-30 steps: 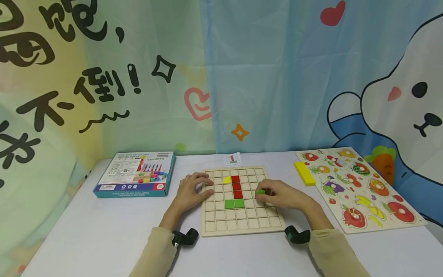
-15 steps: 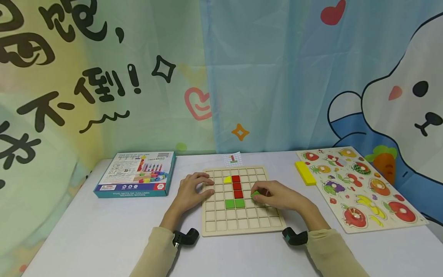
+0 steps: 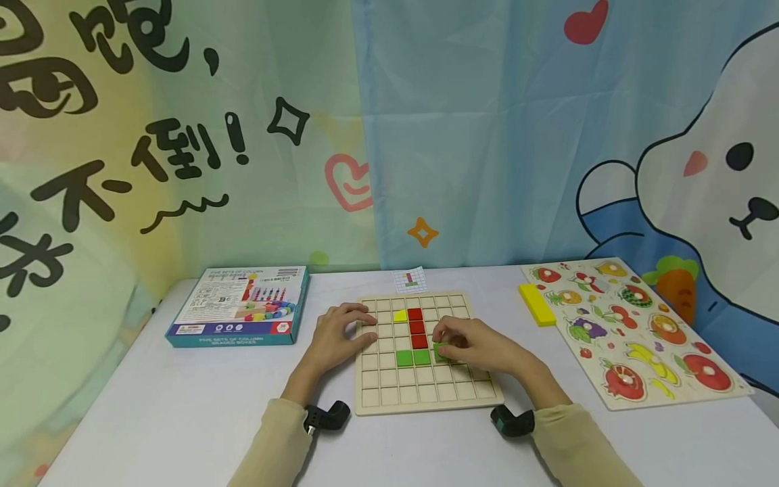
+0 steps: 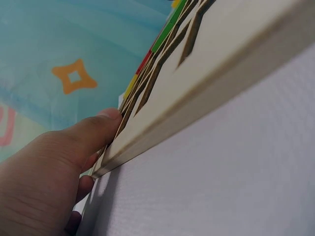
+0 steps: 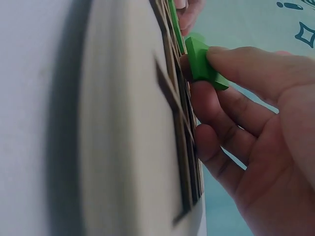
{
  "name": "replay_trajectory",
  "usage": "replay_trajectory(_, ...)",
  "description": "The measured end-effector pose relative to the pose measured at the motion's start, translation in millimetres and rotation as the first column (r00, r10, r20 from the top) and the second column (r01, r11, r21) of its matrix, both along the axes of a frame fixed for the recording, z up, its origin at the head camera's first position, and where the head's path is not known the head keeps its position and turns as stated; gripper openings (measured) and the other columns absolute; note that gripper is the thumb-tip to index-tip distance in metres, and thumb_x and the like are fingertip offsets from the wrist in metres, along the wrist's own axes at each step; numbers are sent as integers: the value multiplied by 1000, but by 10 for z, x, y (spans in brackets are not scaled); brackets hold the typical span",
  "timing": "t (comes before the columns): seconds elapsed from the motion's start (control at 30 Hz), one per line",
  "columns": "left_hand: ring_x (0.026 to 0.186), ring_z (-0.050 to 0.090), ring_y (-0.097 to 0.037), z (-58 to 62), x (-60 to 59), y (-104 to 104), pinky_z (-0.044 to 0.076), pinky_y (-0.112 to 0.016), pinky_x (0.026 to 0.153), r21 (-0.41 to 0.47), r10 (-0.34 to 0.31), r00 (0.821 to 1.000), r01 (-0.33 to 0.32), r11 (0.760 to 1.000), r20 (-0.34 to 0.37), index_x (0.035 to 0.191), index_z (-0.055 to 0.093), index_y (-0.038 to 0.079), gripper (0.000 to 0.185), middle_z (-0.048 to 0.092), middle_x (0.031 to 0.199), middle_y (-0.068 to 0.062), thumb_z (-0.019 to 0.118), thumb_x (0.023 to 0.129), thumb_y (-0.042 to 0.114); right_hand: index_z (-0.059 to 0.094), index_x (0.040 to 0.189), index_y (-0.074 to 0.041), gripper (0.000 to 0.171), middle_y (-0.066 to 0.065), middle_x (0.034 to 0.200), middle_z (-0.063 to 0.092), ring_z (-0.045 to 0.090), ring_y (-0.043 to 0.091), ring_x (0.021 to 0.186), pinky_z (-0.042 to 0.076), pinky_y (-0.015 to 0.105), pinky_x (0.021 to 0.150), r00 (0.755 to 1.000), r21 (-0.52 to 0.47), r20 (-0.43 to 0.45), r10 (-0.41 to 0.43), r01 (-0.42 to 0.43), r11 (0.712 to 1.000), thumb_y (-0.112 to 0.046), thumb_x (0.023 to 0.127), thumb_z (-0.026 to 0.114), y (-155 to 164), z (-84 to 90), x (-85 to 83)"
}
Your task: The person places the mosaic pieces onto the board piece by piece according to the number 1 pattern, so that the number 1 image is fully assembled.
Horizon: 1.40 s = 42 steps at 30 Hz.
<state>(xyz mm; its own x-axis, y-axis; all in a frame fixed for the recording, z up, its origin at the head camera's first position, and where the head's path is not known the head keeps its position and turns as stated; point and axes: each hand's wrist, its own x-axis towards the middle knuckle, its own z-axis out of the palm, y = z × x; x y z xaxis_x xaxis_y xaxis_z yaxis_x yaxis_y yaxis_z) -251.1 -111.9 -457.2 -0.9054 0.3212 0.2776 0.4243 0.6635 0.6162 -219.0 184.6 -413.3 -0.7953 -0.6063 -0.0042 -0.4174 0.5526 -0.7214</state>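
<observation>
A wooden grid board (image 3: 426, 392) lies flat on the white table. In its cells sit a yellow piece (image 3: 399, 315), a column of three red squares (image 3: 416, 328) and two green squares (image 3: 412, 358). My right hand (image 3: 471, 343) pinches a green block (image 3: 441, 351) and holds it tilted against the board just right of the green squares; the right wrist view shows the green block (image 5: 201, 61) between thumb and fingers at the grid board (image 5: 133, 147). My left hand (image 3: 337, 335) rests on the board's left edge, the thumb (image 4: 93, 130) lying on the rim of the grid board (image 4: 206, 88).
A teal boxed toy (image 3: 240, 306) lies at the left. A fruit peg puzzle (image 3: 627, 331) and a yellow bar (image 3: 535, 304) lie at the right. A small pattern card (image 3: 409, 279) stands behind the board. A printed curtain hangs close behind the table.
My right hand has carried the green block leftward and down, from above the board's right side to the cell beside the two green squares. The left hand has stayed put.
</observation>
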Motion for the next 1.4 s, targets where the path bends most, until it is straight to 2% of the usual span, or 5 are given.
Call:
replay_trajectory(0.27, 121, 48, -27, 2, -15, 6, 27, -50, 103, -8, 1, 1000, -1, 1000, 8, 102, 70, 28, 23, 58, 127, 1, 73, 81, 35, 59, 99, -17, 12, -7, 84, 59, 52, 10, 70, 44, 21, 65, 999, 20, -42, -11, 12, 1000, -20, 89, 65, -20, -25, -5)
replay_trajectory(0.57, 120, 48, -27, -7, -24, 3, 26, -50, 104, -14, 6, 1000, -6, 1000, 16, 103, 70, 28, 23, 58, 127, 2, 72, 82, 36, 61, 93, -19, 9, -9, 85, 55, 50, 7, 74, 44, 21, 68, 992, 47, -126, -3, 9, 999, -20, 87, 67, -48, -61, -18)
replay_trajectory(0.83, 120, 48, -27, -2, -29, -11, 27, -50, 103, -16, 8, 1000, -7, 1000, 17, 103, 70, 27, 24, 58, 127, 1, 72, 82, 36, 60, 92, -20, 8, -8, 84, 55, 49, 7, 75, 43, 21, 69, 995, 81, -104, -9, 18, 997, -21, 88, 66, -70, -75, -19)
replay_trajectory(1.17, 120, 48, -29, -8, -3, -50, 26, -52, 103, -10, 4, 1000, -3, 1000, 17, 104, 70, 27, 24, 57, 128, 0, 72, 82, 37, 60, 94, -20, 5, -8, 84, 55, 49, 7, 76, 43, 21, 69, 994, 75, -106, -2, 10, 997, -22, 91, 63, -93, -103, -24)
replay_trajectory(1.4, 120, 47, -27, 10, -11, -53, 26, -52, 103, -12, 6, 1000, -6, 1000, 13, 104, 70, 27, 24, 57, 128, 1, 72, 82, 36, 61, 95, -20, 4, -10, 85, 57, 51, 8, 77, 45, 22, 71, 995, 58, -103, -10, 16, 998, -23, 93, 59, -73, -59, -26)
